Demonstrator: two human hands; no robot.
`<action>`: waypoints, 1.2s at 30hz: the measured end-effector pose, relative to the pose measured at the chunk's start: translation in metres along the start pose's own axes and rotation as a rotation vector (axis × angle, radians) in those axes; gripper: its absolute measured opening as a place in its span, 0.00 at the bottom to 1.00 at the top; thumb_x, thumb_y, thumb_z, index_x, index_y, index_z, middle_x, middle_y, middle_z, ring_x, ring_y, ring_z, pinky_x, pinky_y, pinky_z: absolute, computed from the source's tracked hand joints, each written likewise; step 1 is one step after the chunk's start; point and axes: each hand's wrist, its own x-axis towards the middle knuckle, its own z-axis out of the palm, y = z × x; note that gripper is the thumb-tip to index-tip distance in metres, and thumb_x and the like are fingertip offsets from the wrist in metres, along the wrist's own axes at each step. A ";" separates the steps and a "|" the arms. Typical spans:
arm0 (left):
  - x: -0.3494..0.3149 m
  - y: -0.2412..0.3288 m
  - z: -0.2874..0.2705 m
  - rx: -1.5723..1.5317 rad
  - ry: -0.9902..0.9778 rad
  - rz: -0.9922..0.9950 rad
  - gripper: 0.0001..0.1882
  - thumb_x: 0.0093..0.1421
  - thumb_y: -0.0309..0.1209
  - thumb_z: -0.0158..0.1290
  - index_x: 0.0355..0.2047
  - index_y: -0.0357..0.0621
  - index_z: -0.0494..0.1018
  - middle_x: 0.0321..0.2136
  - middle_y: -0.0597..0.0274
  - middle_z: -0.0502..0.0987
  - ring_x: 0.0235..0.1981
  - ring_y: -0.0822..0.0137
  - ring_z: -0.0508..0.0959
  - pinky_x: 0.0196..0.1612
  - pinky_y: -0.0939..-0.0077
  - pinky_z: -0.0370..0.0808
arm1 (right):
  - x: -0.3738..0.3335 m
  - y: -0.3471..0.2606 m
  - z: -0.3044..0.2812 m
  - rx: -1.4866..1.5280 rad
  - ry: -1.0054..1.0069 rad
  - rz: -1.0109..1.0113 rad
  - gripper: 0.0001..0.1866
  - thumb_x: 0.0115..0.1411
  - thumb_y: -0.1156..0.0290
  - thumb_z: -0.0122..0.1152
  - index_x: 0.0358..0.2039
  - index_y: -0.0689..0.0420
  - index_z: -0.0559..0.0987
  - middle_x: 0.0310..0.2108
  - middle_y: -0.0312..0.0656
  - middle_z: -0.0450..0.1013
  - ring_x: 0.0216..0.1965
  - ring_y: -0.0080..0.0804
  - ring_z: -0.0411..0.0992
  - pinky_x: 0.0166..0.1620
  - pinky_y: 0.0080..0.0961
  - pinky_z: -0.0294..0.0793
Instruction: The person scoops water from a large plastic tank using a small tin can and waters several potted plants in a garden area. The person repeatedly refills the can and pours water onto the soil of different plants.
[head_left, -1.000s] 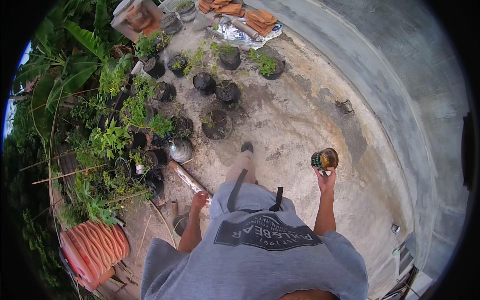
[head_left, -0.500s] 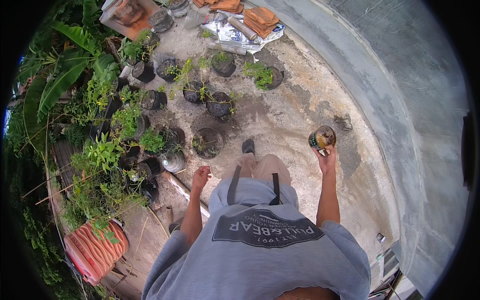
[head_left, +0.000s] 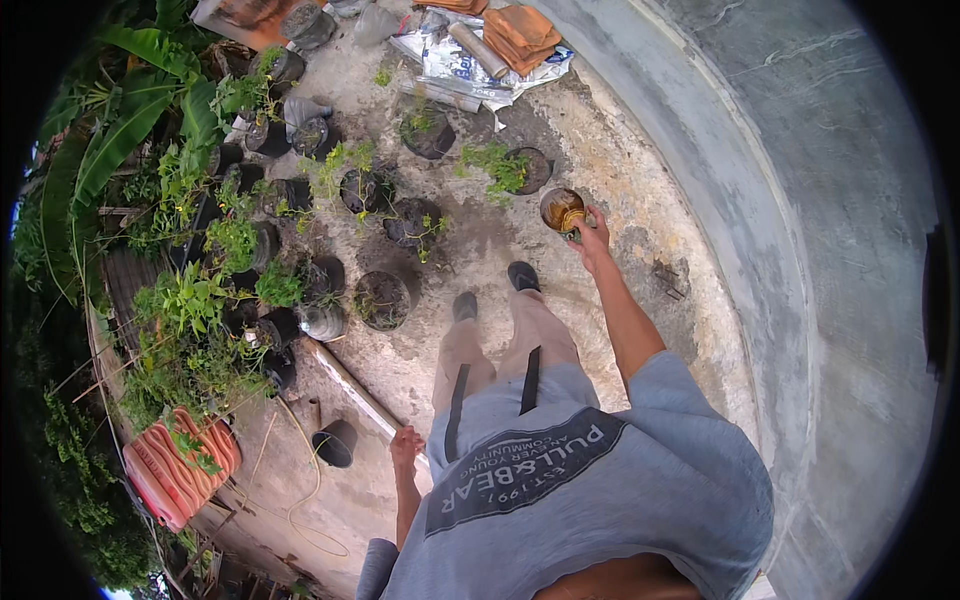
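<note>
My right hand (head_left: 592,238) grips a small round container (head_left: 563,211) by its side, with brown and yellow showing inside. It is held out ahead of me on the right, just short of a black pot with a leafy plant (head_left: 497,165). My left hand (head_left: 407,444) hangs low by my left side, fingers loosely bent and nothing seen in them. Behind it in the view a long pale pole (head_left: 350,385) lies on the ground; the hand appears to be above it, not holding it.
Several potted plants (head_left: 410,222) stand to the left and ahead. A black bucket (head_left: 335,443) and an orange ribbed container (head_left: 181,466) are at lower left. Clay tiles (head_left: 521,38) and a plastic sack (head_left: 455,62) lie far ahead. A grey wall (head_left: 830,200) curves along the right.
My right hand has swung forward and leftward with the container, nearing the potted plants. My left hand has dropped back nearer my body. My feet have stepped, and the bucket shows fully now.
</note>
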 end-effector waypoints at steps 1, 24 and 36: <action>-0.025 -0.020 0.012 0.025 0.010 -0.074 0.17 0.66 0.43 0.54 0.46 0.44 0.74 0.32 0.63 0.78 0.30 0.73 0.78 0.31 0.78 0.74 | 0.009 -0.007 0.009 -0.053 0.004 0.017 0.37 0.57 0.71 0.64 0.65 0.41 0.61 0.64 0.44 0.58 0.58 0.41 0.65 0.53 0.47 0.74; -0.164 -0.009 0.098 -0.051 0.122 -0.349 0.22 0.67 0.41 0.51 0.54 0.40 0.70 0.40 0.51 0.79 0.37 0.60 0.81 0.39 0.68 0.77 | 0.191 0.028 -0.020 -0.161 0.078 0.209 0.43 0.54 0.65 0.71 0.68 0.43 0.58 0.61 0.43 0.63 0.58 0.39 0.66 0.53 0.46 0.73; -0.153 0.004 0.110 -0.004 0.123 -0.422 0.20 0.68 0.42 0.50 0.53 0.42 0.69 0.38 0.54 0.79 0.36 0.64 0.81 0.39 0.69 0.78 | 0.293 0.088 0.017 -0.245 0.147 0.214 0.45 0.51 0.63 0.73 0.67 0.42 0.59 0.62 0.42 0.61 0.56 0.41 0.68 0.52 0.43 0.74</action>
